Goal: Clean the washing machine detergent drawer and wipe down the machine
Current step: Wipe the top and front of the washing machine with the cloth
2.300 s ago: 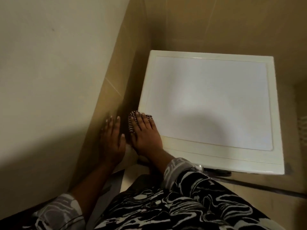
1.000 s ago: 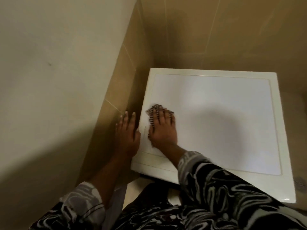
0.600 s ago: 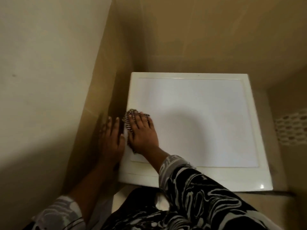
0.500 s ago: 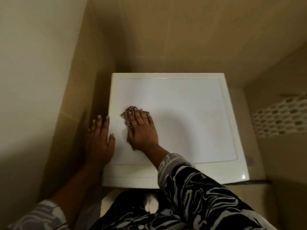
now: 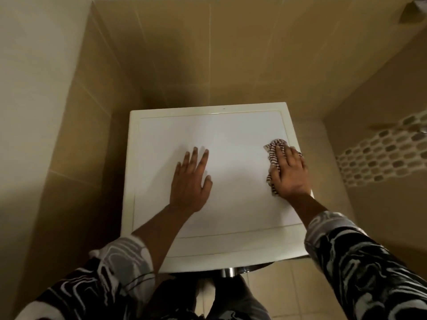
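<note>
On the washer (image 5: 231, 125) top, right hand (image 5: 290, 173) flat, fingers splayed, pins the cloth (image 5: 273, 155) at the right edge; left hand (image 5: 191, 181) lies open mid-lid, empty; detergent drawer out of view.

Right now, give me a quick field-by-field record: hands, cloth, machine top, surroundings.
left hand: left hand flat, palm down, fingers spread, on the machine top, holding nothing
right hand: right hand pressed flat on the cloth
cloth: crumpled brown-and-white striped cloth, at the lid's right edge
machine top: white rectangular washing machine lid, nothing else on it
detergent drawer: not in view
surroundings: beige tiled walls behind and on both sides; mosaic tile band at right
</note>
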